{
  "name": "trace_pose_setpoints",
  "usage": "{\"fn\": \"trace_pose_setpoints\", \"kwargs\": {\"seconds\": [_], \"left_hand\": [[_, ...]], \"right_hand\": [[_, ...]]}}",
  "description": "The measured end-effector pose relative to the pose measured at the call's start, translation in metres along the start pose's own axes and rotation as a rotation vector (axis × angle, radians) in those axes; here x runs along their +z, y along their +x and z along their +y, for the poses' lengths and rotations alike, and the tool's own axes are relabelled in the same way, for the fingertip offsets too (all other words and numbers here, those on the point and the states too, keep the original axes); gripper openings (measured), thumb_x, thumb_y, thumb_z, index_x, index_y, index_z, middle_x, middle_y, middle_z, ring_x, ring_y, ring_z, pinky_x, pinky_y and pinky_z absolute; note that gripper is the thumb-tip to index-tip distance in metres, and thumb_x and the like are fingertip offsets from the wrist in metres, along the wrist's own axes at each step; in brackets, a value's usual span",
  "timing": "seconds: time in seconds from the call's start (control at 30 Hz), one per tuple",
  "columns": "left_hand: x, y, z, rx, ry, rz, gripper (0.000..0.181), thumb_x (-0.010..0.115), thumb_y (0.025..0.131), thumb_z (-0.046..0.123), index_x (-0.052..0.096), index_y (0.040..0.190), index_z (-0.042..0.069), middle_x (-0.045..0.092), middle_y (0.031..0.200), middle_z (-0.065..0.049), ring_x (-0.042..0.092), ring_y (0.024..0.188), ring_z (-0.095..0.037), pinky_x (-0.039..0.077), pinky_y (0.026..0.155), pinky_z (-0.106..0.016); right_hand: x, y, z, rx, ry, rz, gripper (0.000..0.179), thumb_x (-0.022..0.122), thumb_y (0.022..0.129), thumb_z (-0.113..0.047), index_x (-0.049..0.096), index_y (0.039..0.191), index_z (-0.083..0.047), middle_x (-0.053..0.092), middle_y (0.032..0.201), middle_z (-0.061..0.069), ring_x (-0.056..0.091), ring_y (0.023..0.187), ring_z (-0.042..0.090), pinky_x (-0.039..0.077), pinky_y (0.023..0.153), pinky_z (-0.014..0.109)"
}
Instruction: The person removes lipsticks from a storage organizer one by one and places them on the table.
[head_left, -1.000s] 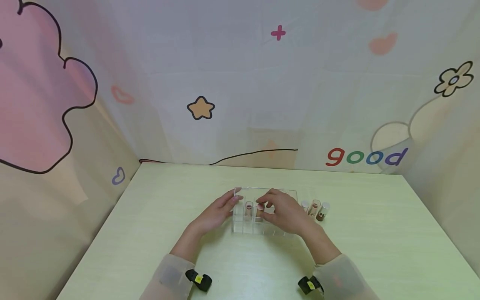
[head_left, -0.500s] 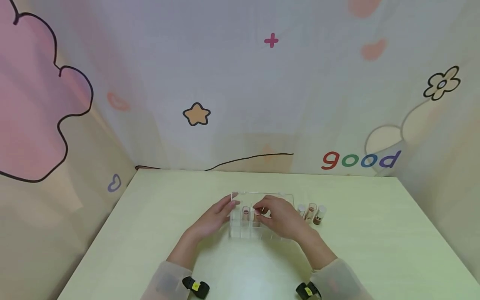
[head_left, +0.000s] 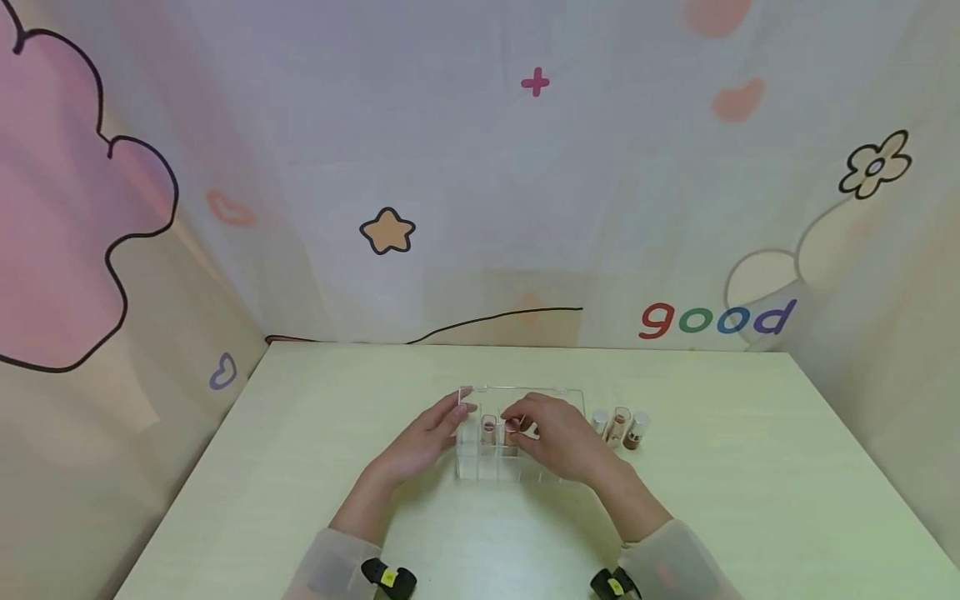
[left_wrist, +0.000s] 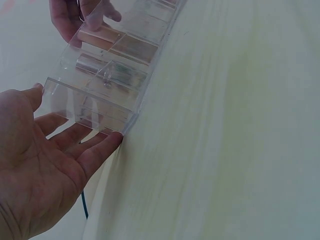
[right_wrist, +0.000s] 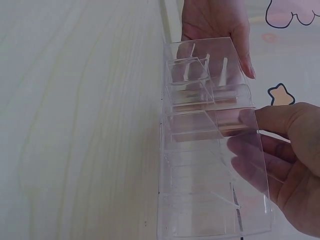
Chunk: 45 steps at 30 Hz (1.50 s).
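Observation:
A clear acrylic lipstick organizer (head_left: 469, 467) with several compartments stands on the table. My left hand (head_left: 422, 435) rests against its left end, the fingers (left_wrist: 102, 152) fairly straight along the side and the thumb at an upper edge. Between thumb and fingers, my right hand (head_left: 561, 440) pinches the upper end of a lipstick tube (right_wrist: 232, 120), whose lower end sits in a compartment. Just left of it, another lipstick with a clear cap (head_left: 488, 430) stands in its own compartment. The right hand hides part of the organizer in the head view.
To the right of the organizer, a white-capped tube (head_left: 599, 422), a clear-capped lipstick (head_left: 618, 427) and a tube with a dark lower end (head_left: 636, 431) stand close together. A pale table (head_left: 720, 500) extends around them, with a printed cloth (head_left: 450, 150) behind.
The camera view has shifted slightly. The right hand still pinches the lipstick, which appears slightly lower in its compartment. The left hand stays at the organizer's end.

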<state>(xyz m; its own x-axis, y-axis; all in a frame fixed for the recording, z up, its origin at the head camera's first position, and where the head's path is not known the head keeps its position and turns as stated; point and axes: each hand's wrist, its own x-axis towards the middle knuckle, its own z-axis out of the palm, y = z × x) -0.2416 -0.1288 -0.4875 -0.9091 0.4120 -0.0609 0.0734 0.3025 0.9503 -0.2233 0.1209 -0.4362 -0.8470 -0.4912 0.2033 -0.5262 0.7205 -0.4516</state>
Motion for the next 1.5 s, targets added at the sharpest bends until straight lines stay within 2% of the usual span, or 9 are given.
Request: {"fn": "trace_pose_setpoints", "kwargs": {"seconds": [0.33,0.67,1.03,1.27,1.5], "left_hand": [[0.000,0.001,0.000,0.002,-0.018,-0.003,0.058,0.040,0.109,0.055,0.034,0.162,0.031,0.051,0.158,-0.006,0.040,0.152,-0.031,0.043,0.120,-0.055],[0.001,0.000,-0.001,-0.005,-0.032,-0.006,0.057,0.039,0.111,0.050,0.033,0.163,0.028,0.050,0.159,-0.008,0.038,0.154,-0.033,0.042,0.121,-0.056],[0.002,0.001,0.000,-0.005,-0.026,-0.001,0.059,0.039,0.110,0.052,0.033,0.163,0.027,0.051,0.158,-0.007,0.040,0.153,-0.033,0.043,0.120,-0.055],[0.002,0.002,0.000,-0.003,-0.025,0.001,0.059,0.040,0.110,0.053,0.034,0.163,0.028,0.051,0.158,-0.007,0.040,0.152,-0.033,0.043,0.120,-0.055],[0.003,0.002,0.001,-0.012,-0.011,0.009,0.056,0.039,0.111,0.049,0.034,0.163,0.028,0.051,0.158,-0.007,0.041,0.152,-0.033,0.043,0.120,-0.055]], "right_hand": [[-0.002,-0.001,0.000,-0.043,-0.009,0.031,0.018,0.078,0.094,-0.014,0.076,0.111,-0.014,0.071,0.098,-0.006,0.070,0.092,0.014,0.061,0.081,0.031],[-0.007,-0.002,-0.003,-0.074,-0.010,0.051,0.018,0.077,0.095,-0.014,0.076,0.113,-0.015,0.072,0.103,-0.005,0.071,0.094,0.013,0.061,0.082,0.031],[-0.018,-0.005,-0.008,-0.067,0.036,0.076,0.018,0.077,0.095,-0.014,0.076,0.113,-0.015,0.071,0.103,-0.006,0.070,0.096,0.013,0.063,0.083,0.035],[-0.024,-0.007,-0.010,-0.070,0.072,0.098,0.018,0.075,0.096,-0.014,0.075,0.114,-0.016,0.071,0.105,-0.005,0.072,0.097,0.020,0.063,0.083,0.039],[-0.030,-0.008,-0.013,-0.063,0.087,0.114,0.018,0.075,0.096,-0.013,0.075,0.113,-0.015,0.071,0.105,-0.005,0.070,0.096,0.015,0.064,0.084,0.036]]}}
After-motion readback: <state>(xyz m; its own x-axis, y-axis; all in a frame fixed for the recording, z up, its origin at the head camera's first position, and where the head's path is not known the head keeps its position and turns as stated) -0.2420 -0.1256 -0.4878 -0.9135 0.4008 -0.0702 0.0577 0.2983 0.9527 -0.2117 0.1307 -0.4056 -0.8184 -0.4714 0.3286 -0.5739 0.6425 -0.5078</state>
